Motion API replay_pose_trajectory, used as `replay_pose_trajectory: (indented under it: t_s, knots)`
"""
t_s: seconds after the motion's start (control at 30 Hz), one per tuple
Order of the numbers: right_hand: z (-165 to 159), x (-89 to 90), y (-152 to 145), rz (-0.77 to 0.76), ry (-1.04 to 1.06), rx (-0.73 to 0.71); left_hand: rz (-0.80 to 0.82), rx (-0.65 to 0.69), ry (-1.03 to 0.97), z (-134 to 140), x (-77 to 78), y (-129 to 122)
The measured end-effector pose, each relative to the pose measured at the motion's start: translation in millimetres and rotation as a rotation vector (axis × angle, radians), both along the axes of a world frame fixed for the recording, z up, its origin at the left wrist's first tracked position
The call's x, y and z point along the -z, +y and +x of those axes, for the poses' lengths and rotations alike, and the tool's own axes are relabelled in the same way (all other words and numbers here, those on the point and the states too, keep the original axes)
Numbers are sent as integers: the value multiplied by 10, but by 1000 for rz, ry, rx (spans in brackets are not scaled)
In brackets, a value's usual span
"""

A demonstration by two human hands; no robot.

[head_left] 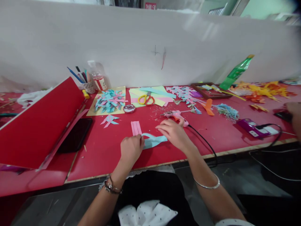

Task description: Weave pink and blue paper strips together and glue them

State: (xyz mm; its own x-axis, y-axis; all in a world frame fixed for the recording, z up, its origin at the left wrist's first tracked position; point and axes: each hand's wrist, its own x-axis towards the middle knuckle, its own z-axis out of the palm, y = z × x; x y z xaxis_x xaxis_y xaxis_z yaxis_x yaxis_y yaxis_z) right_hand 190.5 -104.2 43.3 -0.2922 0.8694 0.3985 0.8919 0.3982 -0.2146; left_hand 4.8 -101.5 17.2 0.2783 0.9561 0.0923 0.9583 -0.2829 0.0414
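Observation:
A light blue paper strip (pixel 154 142) lies partly curled at the front of the red table. My left hand (pixel 132 148) is closed, thumb and fingers pinching the strip's left end. Just above its right end hovers my right hand (pixel 174 133), fingers drawn together and pointing left. Whatever its fingertips may hold is too small to make out. A folded pink paper piece (pixel 136 128) lies beside my left fingers. Right behind my right hand rests a pink glue gun (pixel 176 116) with a black cord.
Yellow-handled scissors (pixel 146 99) lie on paper sheets at the back. Cut paper strips (pixel 110 100) are piled left of them, near a round tin (pixel 129 108). A red folder (pixel 42 125) stands left over a black phone (pixel 76 135). Right are a green bottle (pixel 237 72) and purple power strip (pixel 252 128).

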Motion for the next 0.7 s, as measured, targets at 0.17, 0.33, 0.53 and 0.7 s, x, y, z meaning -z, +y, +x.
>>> replay_pose_trajectory:
  t_s: [0.17, 0.33, 0.53, 0.7]
  knots:
    - [365, 89, -86, 6, 36, 174, -3, -16, -24, -21, 26, 6]
    - [538, 217, -126, 47, 17, 481, -19, -42, -91, -84, 92, 7]
    - [629, 409, 81, -84, -130, 739, -137, -22, -264, -167, 71, 34]
    - [711, 437, 347, -272, -148, 726, -251, -18, -435, -212, 82, 72]
